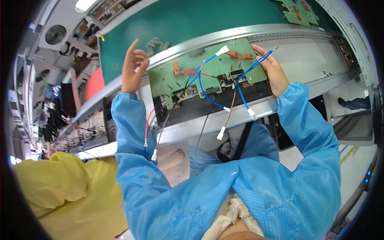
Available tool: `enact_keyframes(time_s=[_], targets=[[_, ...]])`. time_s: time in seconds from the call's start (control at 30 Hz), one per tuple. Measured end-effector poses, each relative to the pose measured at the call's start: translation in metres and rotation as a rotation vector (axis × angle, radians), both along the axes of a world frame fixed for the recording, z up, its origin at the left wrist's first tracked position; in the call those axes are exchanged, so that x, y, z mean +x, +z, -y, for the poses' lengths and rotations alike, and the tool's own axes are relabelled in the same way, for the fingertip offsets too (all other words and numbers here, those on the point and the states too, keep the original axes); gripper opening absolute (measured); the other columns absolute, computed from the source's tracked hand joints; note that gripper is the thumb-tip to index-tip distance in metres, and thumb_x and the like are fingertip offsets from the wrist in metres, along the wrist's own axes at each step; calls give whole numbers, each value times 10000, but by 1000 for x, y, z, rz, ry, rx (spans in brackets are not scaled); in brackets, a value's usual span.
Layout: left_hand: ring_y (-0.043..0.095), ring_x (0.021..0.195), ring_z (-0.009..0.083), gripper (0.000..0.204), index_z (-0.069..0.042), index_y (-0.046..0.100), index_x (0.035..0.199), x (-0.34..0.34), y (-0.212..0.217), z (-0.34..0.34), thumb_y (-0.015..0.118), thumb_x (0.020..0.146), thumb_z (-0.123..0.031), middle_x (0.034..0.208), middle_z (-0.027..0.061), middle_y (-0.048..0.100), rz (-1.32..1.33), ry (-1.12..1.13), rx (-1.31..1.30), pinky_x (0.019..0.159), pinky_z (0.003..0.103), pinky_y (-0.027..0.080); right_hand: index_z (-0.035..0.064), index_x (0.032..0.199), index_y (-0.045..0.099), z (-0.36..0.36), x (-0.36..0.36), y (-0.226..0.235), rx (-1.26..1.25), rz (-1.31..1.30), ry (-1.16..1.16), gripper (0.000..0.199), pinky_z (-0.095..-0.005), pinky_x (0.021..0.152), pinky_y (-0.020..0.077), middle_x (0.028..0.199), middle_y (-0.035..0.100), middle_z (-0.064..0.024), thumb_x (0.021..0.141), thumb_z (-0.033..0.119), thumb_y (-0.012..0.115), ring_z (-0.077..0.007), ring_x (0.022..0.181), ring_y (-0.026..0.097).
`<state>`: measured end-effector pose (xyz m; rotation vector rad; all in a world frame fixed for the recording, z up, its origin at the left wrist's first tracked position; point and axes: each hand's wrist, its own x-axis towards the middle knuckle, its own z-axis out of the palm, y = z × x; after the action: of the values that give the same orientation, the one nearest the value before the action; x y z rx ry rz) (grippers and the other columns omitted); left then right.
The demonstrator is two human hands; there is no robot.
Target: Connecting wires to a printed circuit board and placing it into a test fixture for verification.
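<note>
We see a bright, evenly lit scene under a ceiling lamp (pixel 84 5) at top left. Shadows are soft. Fisheye distortion bends the straight rails near the dark rim, and the far background looks slightly blurred.

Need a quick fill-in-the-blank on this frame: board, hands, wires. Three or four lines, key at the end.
1. The circuit board held up between both hands is ____ in colour.
2. The right hand grips the board's ____ edge.
3. The left hand is at the board's ____ edge.
4. The person's sleeves are ____.

Missing words: green; right; left; blue
</note>
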<state>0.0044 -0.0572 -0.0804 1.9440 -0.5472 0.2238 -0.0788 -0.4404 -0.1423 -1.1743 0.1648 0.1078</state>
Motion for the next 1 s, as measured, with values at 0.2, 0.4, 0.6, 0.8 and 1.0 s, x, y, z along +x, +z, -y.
enact_keyframes(time_s=[0.2, 0.4, 0.6, 0.8, 1.0], targets=[[503, 772, 92, 446, -88, 521, 1256, -32, 66, 28, 630, 824, -71, 860, 0, 519, -64, -263, 490, 705, 239, 433, 62, 1337, 408, 22, -25, -17, -111, 245, -94, 458, -324, 1056, 269, 1385, 393, -69, 880, 82, 410, -188, 1316, 314], [603, 984, 231, 498, -139, 421, 1346, -57, 54, 9, 523, 910, -356, 1102, 119, 605, -194, 38, 947, 763, 313, 470, 93, 1401, 319, 17, -35, 1, -242, 188, -22, 537, -376, 1031, 294, 1436, 329, -67, 896, 229, 436, -208, 1316, 317], [542, 1079, 268, 773, -180, 150, 1465, -60, -31, -29, 391, 882, -627, 1320, 148, 456, -894, 254, 224, 865, 394, 440, 200, 1460, 204, 36, -3, -14, -476, -23, 390, 640, -323, 965, 357, 1378, 408, -67, 928, 484, 417, -185, 1256, 399], [569, 1067, 185, 498, -75, 460, 1293, -56, -86, -33, 523, 910, -387, 1240, 81, 552, -669, 299, -280, 927, 329, 441, 158, 1447, 231, 23, 13, -19, -530, -26, 386, 687, -281, 886, 444, 1319, 464, -53, 898, 499, 466, -150, 1176, 487], [606, 917, 167, 448, -63, 551, 1166, -57, -79, -6, 579, 867, -395, 1067, 65, 622, -724, 307, -414, 811, 287, 469, 27, 1132, 567, 10, 13, -10, -69, -2, 229, 309, -272, 699, 503, 980, 631, -77, 895, 223, 526, -142, 832, 614]])
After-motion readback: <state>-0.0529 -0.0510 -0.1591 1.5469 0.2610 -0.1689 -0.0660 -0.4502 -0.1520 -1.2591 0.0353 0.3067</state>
